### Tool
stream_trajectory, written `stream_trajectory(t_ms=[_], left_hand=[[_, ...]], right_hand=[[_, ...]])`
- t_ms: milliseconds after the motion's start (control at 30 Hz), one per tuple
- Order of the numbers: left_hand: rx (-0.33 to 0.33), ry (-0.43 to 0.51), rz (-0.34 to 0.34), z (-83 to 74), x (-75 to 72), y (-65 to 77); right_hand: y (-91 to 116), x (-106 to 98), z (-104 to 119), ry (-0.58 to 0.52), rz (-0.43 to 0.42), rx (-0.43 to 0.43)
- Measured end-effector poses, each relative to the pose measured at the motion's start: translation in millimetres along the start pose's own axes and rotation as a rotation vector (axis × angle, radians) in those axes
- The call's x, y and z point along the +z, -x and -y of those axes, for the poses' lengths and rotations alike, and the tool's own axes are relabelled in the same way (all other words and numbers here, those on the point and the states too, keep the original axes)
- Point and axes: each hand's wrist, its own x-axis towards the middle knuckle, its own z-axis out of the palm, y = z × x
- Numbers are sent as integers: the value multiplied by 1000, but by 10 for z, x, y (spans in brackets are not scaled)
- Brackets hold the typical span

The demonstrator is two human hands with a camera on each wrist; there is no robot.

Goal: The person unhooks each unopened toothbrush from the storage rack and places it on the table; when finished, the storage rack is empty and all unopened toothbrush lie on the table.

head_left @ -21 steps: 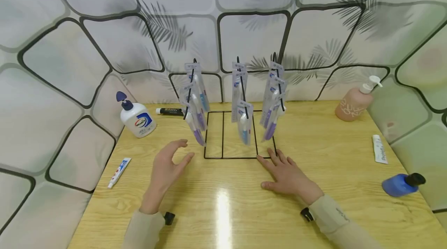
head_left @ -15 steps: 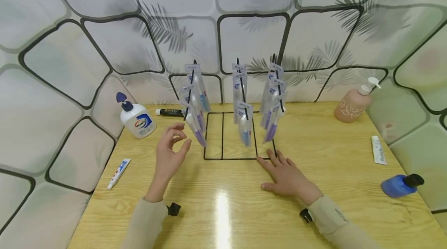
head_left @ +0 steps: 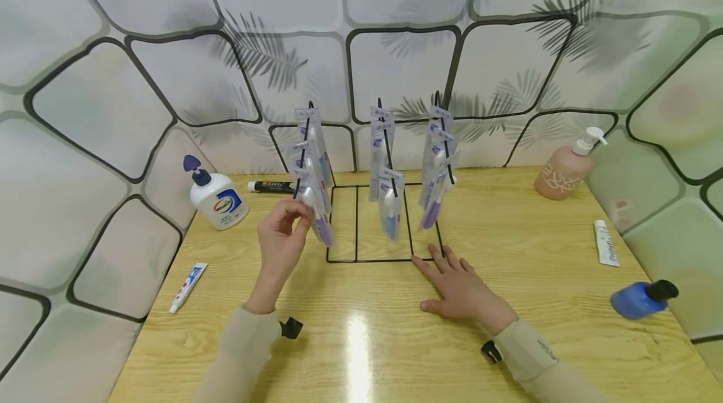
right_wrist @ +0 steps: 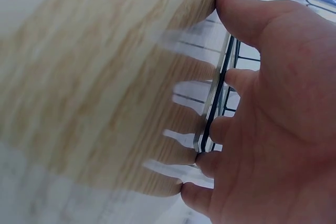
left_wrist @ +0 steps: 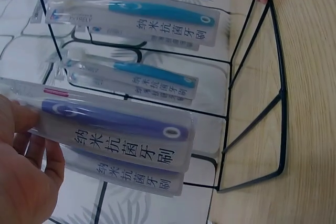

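A black wire rack [head_left: 369, 261] stands on the table, with packaged toothbrushes hanging in three rows from its hooks. My left hand [head_left: 282, 240] pinches the front toothbrush pack [left_wrist: 113, 124] of the left row, near the brush-head end. That pack is clear plastic around a purple-handled toothbrush, and another pack hangs right behind it. My right hand [head_left: 460, 290] lies with spread fingers on the table at the rack's front right corner, fingertips at the base wire. The middle row's front pack [head_left: 391, 208] has a blue handle; purple handles show in the right row [head_left: 432, 211].
At left stand a white pump bottle [head_left: 220, 202], a black tube [head_left: 271, 187] and a small toothpaste tube [head_left: 188, 288]. On the right are a pink pump bottle [head_left: 563, 172], a white tube [head_left: 606, 243] and a blue bottle [head_left: 637, 301]. Patterned panels [head_left: 401, 70] surround the table.
My left hand has moved forward to the left row, and its thumb and fingers have closed on the front toothbrush pack. The right hand stays at the rack's corner.
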Motion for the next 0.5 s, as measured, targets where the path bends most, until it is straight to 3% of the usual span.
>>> stream_trajectory(t_ms=[133,233,367,500], left_hand=[[21,8,96,-64,63,42],[-6,0,195,-106,80,117],[-164,-59,296,-136,24,281],[-361,-223,342,-86,-157,467]], right_hand=[[-3,1,4,-1,-2,1],[-3,1,12,-1,-4,0],[-5,6,10,-6,1,2],[-10,17,-3,-11,16,13]])
